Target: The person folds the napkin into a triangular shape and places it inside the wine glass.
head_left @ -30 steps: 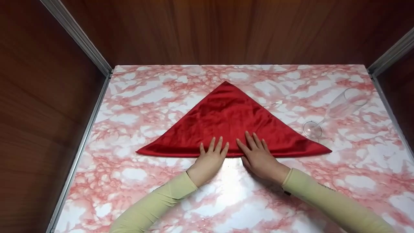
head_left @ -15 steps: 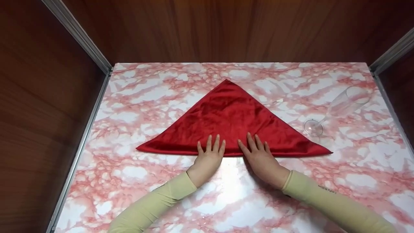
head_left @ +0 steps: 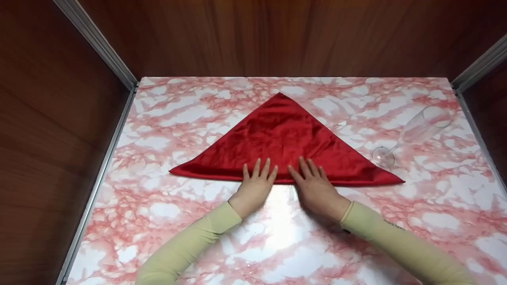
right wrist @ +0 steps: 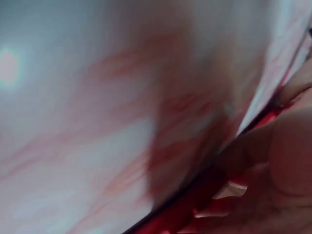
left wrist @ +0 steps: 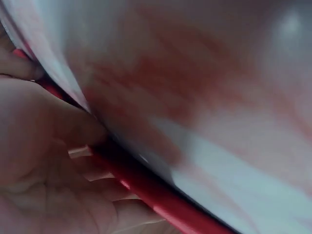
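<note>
A red satin napkin [head_left: 285, 134] lies folded in a triangle on the table, its point towards the back and its long edge towards the person. My left hand [head_left: 253, 190] rests on the middle of that edge with fingers spread over the cloth. Beside it, my right hand [head_left: 317, 192] lies on the same edge, fingers also extended. The thumbs are mostly hidden in the head view. Both wrist views show the palms close against the red edge, in the left wrist view the left hand [left wrist: 53, 180] and in the right wrist view the right hand [right wrist: 273, 165].
A clear stemmed glass [head_left: 422, 126] lies on its side at the right, its foot [head_left: 383, 156] close to the napkin's right corner. Brown wood-look panels [head_left: 253, 39] with metal edging bound the pink-and-white marbled table [head_left: 158, 225] at the back and sides.
The napkin has slid slightly away from the person, with both hands moving along on its near edge. The glass lies where it was.
</note>
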Action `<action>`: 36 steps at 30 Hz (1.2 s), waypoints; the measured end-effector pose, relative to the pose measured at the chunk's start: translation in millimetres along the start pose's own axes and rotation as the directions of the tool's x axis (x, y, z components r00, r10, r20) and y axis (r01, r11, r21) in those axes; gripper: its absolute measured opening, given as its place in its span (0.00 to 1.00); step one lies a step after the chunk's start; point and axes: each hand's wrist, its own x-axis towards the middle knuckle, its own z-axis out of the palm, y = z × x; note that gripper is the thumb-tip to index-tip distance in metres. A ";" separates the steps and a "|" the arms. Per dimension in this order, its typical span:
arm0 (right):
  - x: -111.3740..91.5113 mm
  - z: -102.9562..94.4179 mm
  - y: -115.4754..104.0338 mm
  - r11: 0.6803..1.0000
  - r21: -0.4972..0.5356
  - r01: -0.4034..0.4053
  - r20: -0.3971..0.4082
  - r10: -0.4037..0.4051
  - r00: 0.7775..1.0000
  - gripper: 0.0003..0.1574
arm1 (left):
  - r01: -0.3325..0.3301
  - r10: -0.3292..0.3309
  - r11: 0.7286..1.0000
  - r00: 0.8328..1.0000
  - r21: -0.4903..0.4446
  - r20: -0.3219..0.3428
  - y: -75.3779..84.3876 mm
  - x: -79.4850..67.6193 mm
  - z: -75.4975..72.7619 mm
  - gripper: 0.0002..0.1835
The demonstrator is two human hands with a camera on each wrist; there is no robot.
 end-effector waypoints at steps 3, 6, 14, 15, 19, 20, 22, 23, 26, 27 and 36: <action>-1.7 1.4 -10.0 0.998 0.059 0.036 0.008 -0.036 0.999 0.38 | -0.032 0.032 0.997 0.999 -0.066 0.001 5.0 -4.2 0.4 0.32; -2.7 3.4 -18.2 0.995 0.075 0.059 0.023 -0.061 0.998 0.41 | -0.046 0.047 0.993 0.999 -0.105 0.001 9.5 -6.5 1.4 0.30; -7.4 6.8 -19.0 0.993 0.107 0.046 0.065 -0.053 0.996 0.49 | -0.012 0.022 0.979 0.998 -0.204 0.050 8.9 -10.2 1.3 0.34; -8.2 7.0 -18.0 0.992 0.114 0.049 0.070 -0.057 0.996 0.50 | -0.006 0.018 0.977 0.998 -0.214 0.055 8.1 -10.7 1.0 0.35; -10.9 7.6 -13.9 0.991 0.119 0.066 0.094 -0.077 0.993 0.51 | 0.022 -0.005 0.971 0.997 -0.240 0.073 5.5 -12.8 0.0 0.36; -11.7 7.3 -13.1 0.990 0.121 0.068 0.102 -0.081 0.992 0.52 | 0.030 -0.012 0.969 0.997 -0.247 0.076 4.8 -13.3 0.0 0.37; -12.9 7.2 -11.5 0.990 0.122 0.074 0.111 -0.087 0.990 0.52 | 0.042 -0.023 0.966 0.997 -0.255 0.080 3.6 -14.4 0.0 0.37; -13.7 6.8 -10.8 0.990 0.123 0.075 0.116 -0.089 0.989 0.52 | 0.047 -0.027 0.965 0.996 -0.257 0.083 2.9 -15.0 0.0 0.38; -16.6 5.6 -8.6 0.990 0.127 0.070 0.129 -0.086 0.988 0.52 | 0.067 -0.044 0.965 0.994 -0.253 0.096 0.2 -17.0 -0.3 0.38; -17.8 5.2 -8.0 0.990 0.128 0.064 0.137 -0.081 0.987 0.52 | 0.074 -0.050 0.965 0.994 -0.251 0.100 -0.9 -17.8 -0.4 0.39; -32.6 4.0 2.6 0.990 0.137 0.018 0.120 -0.034 0.992 0.52 | 0.121 -0.090 0.961 0.987 -0.251 0.132 -12.0 -28.1 -1.7 0.42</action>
